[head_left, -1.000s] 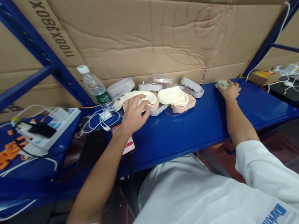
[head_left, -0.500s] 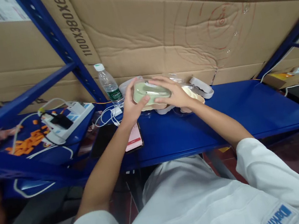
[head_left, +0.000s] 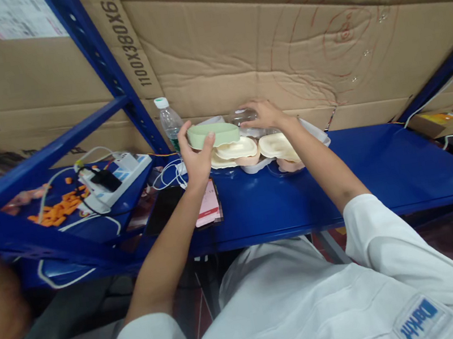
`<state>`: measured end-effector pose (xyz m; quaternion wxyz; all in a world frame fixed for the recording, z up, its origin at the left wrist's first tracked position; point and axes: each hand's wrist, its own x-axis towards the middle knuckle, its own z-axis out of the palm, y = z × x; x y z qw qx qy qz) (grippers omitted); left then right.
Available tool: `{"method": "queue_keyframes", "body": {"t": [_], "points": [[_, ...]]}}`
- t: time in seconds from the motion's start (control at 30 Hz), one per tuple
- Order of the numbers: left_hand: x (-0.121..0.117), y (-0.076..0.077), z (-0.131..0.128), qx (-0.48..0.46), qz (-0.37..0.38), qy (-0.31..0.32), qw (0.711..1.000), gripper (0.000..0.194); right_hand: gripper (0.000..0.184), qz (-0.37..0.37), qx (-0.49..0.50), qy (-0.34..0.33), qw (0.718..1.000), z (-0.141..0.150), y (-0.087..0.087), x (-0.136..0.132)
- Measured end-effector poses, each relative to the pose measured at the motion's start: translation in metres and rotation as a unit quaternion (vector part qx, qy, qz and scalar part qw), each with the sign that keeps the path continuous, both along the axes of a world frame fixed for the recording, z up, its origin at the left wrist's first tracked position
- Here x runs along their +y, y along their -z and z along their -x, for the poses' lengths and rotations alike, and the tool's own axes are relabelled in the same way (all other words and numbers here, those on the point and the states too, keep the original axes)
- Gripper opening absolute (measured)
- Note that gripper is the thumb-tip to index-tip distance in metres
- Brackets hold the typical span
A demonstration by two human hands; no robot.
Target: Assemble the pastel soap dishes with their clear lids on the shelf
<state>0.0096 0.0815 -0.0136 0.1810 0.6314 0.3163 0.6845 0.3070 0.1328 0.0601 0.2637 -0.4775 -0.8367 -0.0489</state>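
My left hand [head_left: 197, 154] is closed around one end of a light green oval container [head_left: 216, 135], its thumb pressed on the near side. To the right, my right hand [head_left: 264, 116] grips a clear plastic lid [head_left: 243, 116] with its fingers, apart from the green container. Just below them, a cream-coloured container [head_left: 237, 148] sits on the blue shelf. Another cream container [head_left: 277, 147] lies beneath my right forearm, with pinkish containers [head_left: 290, 165] and clear plastic pieces around it, partly hidden.
A water bottle [head_left: 170, 122] stands behind my left hand. Near my left forearm lie a phone [head_left: 209, 205] and white cables [head_left: 163, 176]. Left of the blue post are a power strip [head_left: 119, 181] and orange pieces [head_left: 61, 210]. Cardboard [head_left: 208, 52] backs the shelf.
The clear lid has come off the green container and moved right with my right hand. My left hand has kept the container and shifted slightly left.
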Motion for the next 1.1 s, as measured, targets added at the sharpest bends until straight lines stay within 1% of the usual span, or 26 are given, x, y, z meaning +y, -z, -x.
{"method": "queue_keyframes", "body": {"t": [0.13, 0.2, 0.23, 0.27, 0.3, 0.37, 0.43, 0.47, 0.53, 0.63, 0.7, 0.77, 0.83, 0.87, 0.93, 1.0, 1.03, 1.1], "points": [[0.0, 0.002, 0.0, 0.024, -0.004, -0.009, 1.0, 0.075, 0.09, 0.023, -0.003, 0.016, 1.0, 0.01, 0.002, -0.004], [0.0, 0.003, 0.0, 0.034, -0.009, -0.016, 0.999, 0.073, 0.093, 0.007, 0.026, 0.033, 0.999, 0.014, 0.0, -0.013], [0.001, 0.003, 0.0, 0.035, -0.011, -0.017, 0.999, 0.072, 0.091, -0.004, 0.056, 0.033, 0.998, 0.017, -0.003, -0.019], [0.001, 0.003, 0.0, 0.035, -0.013, -0.017, 0.999, 0.071, 0.088, -0.01, 0.093, 0.019, 0.995, 0.02, -0.007, -0.027], [0.001, 0.003, -0.001, 0.033, -0.014, -0.014, 0.999, 0.071, 0.085, -0.008, 0.13, -0.009, 0.991, 0.025, -0.011, -0.036], [0.001, 0.003, -0.002, 0.032, -0.013, -0.003, 0.999, 0.07, 0.079, 0.019, 0.174, -0.09, 0.981, 0.039, -0.021, -0.059], [0.0, 0.002, -0.005, 0.028, -0.008, 0.018, 0.999, 0.07, 0.074, 0.057, 0.161, -0.162, 0.972, 0.054, -0.029, -0.081], [-0.001, 0.002, -0.006, 0.023, -0.004, 0.031, 0.999, 0.071, 0.071, 0.073, 0.147, -0.187, 0.969, 0.062, -0.032, -0.091], [-0.004, 0.001, -0.008, 0.01, -0.001, 0.055, 0.998, 0.074, 0.063, 0.101, 0.129, -0.213, 0.963, 0.073, -0.035, -0.106], [-0.009, -0.001, -0.008, 0.002, -0.016, 0.067, 0.998, 0.077, 0.057, 0.119, 0.132, -0.22, 0.959, 0.08, -0.035, -0.115], [-0.013, -0.003, -0.009, 0.019, -0.031, 0.068, 0.997, 0.083, 0.059, 0.107, 0.148, -0.213, 0.96, 0.079, -0.035, -0.114], [-0.016, -0.005, -0.01, 0.05, -0.045, 0.072, 0.995, 0.094, 0.063, 0.085, 0.171, -0.194, 0.962, 0.073, -0.035, -0.112], [-0.018, -0.005, -0.013, 0.077, -0.058, 0.08, 0.992, 0.104, 0.066, 0.049, 0.204, -0.161, 0.964, 0.062, -0.035, -0.11], [-0.018, -0.005, -0.014, 0.084, -0.062, 0.084, 0.991, 0.106, 0.067, 0.024, 0.222, -0.139, 0.965, 0.054, -0.034, -0.111], [-0.017, -0.003, -0.014, 0.081, -0.064, 0.084, 0.991, 0.102, 0.067, -0.03, 0.251, -0.084, 0.964, 0.033, -0.029, -0.116], [-0.014, -0.002, -0.013, 0.066, -0.062, 0.07, 0.993, 0.092, 0.066, -0.071, 0.247, -0.024, 0.966, 0.008, -0.018, -0.125], [-0.012, -0.002, -0.012, 0.055, -0.06, 0.059, 0.995, 0.087, 0.065, -0.079, 0.228, 0.0, 0.97, -0.004, -0.011, -0.131], [-0.009, -0.001, -0.009, 0.032, -0.053, 0.036, 0.997, 0.079, 0.064, -0.07, 0.175, 0.023, 0.982, -0.025, 0.005, -0.143]]}}
